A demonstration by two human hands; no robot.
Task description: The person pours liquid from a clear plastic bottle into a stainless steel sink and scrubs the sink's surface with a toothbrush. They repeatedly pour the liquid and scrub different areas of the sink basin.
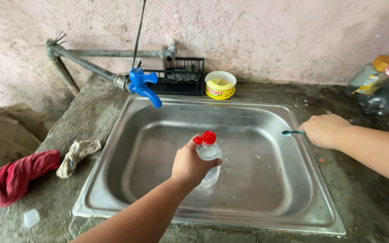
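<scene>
My left hand (190, 164) grips a clear bottle with a red cap (208, 157) upright over the steel sink (266, 180), keeping drips inside the basin; my right hand (324, 130) closes on a teal-handled toothbrush (292, 132) at the sink's right rim.

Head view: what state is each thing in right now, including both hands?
Bottle: clear, red cap on, upright over the sink.
Left hand: shut on the bottle.
Right hand: shut on a teal handle, at the sink's right rim.
Tap: blue, no water running.
Sink: steel, no pooled water seen.
Tub: yellow, open.
Red cloth: crumpled on the counter.
Beige rag: twisted beside it.
</scene>
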